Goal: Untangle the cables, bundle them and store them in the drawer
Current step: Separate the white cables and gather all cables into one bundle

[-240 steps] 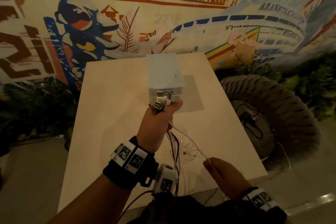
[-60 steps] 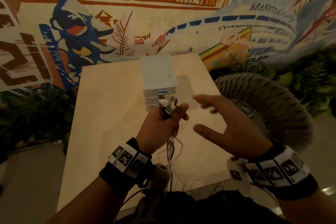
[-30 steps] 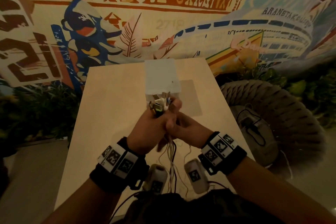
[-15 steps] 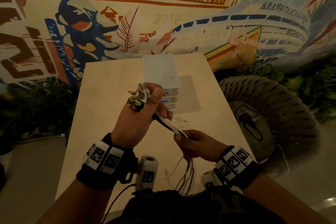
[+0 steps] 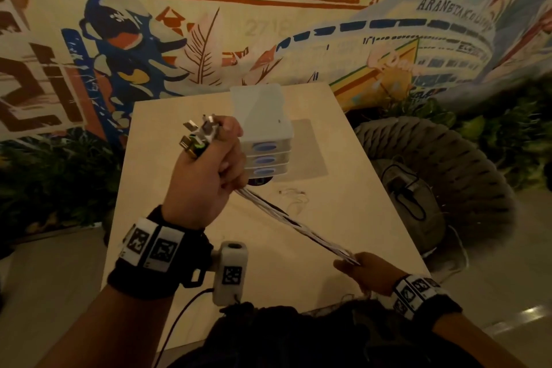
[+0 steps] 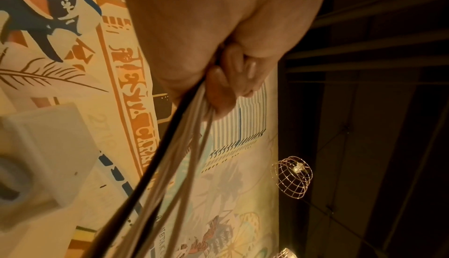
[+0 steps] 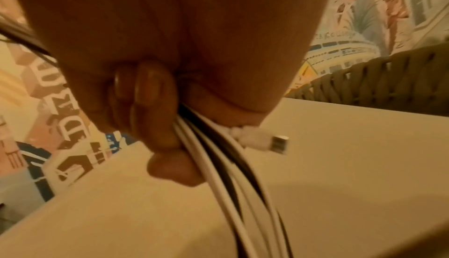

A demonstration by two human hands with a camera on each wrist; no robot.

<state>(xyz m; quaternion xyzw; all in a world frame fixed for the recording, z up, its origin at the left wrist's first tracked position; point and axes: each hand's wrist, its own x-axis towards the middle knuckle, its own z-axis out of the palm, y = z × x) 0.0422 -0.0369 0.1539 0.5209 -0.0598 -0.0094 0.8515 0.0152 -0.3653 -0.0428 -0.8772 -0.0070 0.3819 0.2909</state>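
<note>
On the table (image 5: 185,248), closed drawers (image 5: 265,158); both hands grip cables (image 5: 292,222).

Wall: painted mural (image 5: 268,24) across full width; orange lettering, blue figure at left, white domed building at right.
Table: pale wooden top (image 5: 185,218), standing against mural.
Seat: woven rope chair (image 5: 466,176) just right of table; grey cushion inside.
Plants: green foliage (image 5: 53,176) along wall base, both sides.
Floor: glossy grey tile (image 5: 44,287).
Ceiling: dark; wire-cage lamp (image 6: 291,177) lit.
Light: dim, warm.
</note>
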